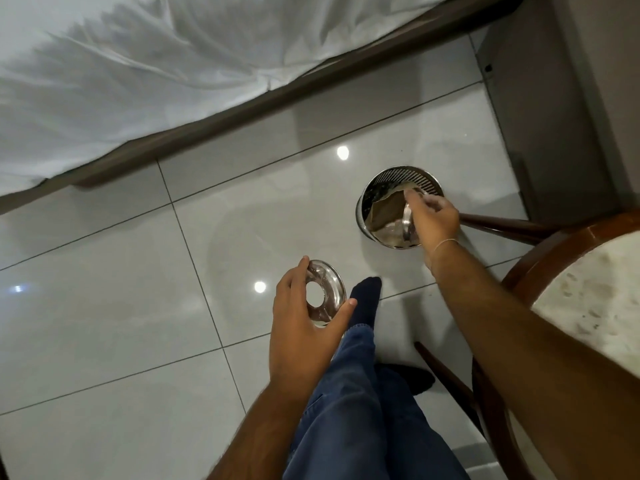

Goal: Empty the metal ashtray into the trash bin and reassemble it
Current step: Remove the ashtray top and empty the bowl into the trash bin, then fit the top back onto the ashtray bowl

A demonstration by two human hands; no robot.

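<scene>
My right hand (433,220) grips the shiny metal ashtray bowl (406,223) and holds it tipped on its side over the mouth of the round metal mesh trash bin (412,176), which stands on the floor. Brown paper or a liner lies inside the bin. My left hand (304,317) holds the ashtray lid (330,292), a polished metal ring with a round hole in its middle, above the floor to the left of my foot. The two ashtray parts are apart.
A round stone-topped table with a dark wooden rim (554,244) stands at the right, its legs reaching toward the bin. A bed with a white sheet (138,81) and brown frame runs across the top. My socked foot (365,299) rests on glossy grey tiles.
</scene>
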